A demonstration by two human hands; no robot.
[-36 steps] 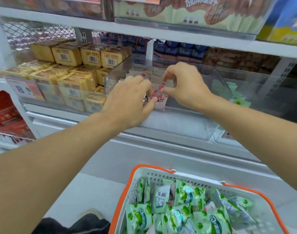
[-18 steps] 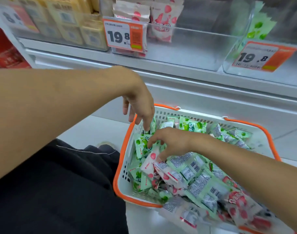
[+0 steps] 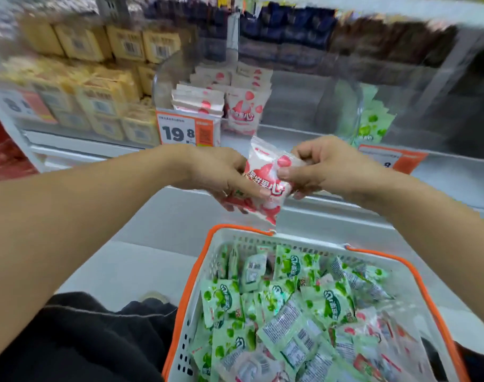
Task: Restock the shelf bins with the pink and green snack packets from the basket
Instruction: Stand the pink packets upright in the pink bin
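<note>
Upright, pink packet (image 3: pixel 265 183) (long axis near vertical) between hands.

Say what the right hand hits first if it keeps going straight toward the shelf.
Probably the clear bin holding pink packets, just above the pink packet both hands grip; depth is unclear.

The shelf (image 3: pixel 331 139) carries clear bins (image 3: pixel 290 111) of pink packets (image 3: pixel 242 111) and green packets (image 3: pixel 373 125), with yellow boxes (image 3: pixel 103 103) stacked to their left.

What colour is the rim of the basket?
Orange, around a white basket rim; the head view shows it best.
</note>
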